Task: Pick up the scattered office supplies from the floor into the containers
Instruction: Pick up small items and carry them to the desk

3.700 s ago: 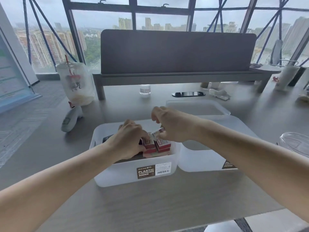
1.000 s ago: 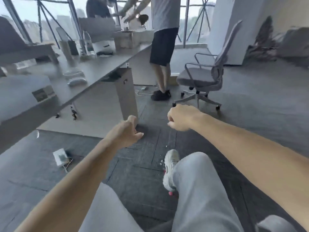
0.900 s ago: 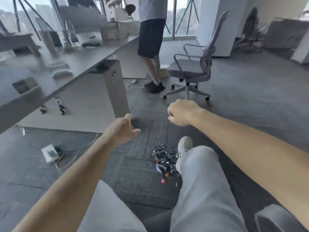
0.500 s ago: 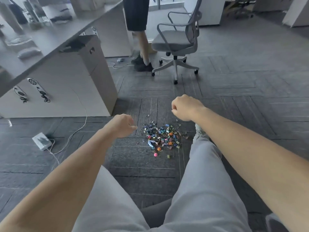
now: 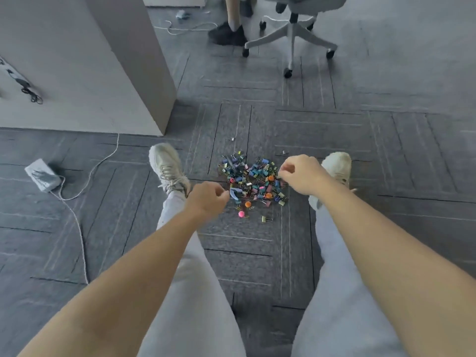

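Observation:
A heap of small coloured binder clips and pins [image 5: 253, 180] lies on the grey carpet between my two feet. A pink round pin [image 5: 241, 214] and a loose yellow clip [image 5: 265, 219] sit at its near edge. My left hand [image 5: 207, 199] hovers at the heap's left edge, fingers curled in, nothing visible in it. My right hand [image 5: 301, 173] is at the heap's right edge, fingers curled with the tips pinched together over the clips; whether it grips one is unclear. No container is in view.
A white desk panel [image 5: 85, 65] stands at the upper left. A power adapter [image 5: 42, 175] with a white cable [image 5: 77, 222] lies on the left. At the top are an office chair base [image 5: 292, 39] and another person's black shoe [image 5: 228, 36].
I have turned from the containers on the desk down to the floor. My feet now stand either side of the heap and both hands have dropped to its edges.

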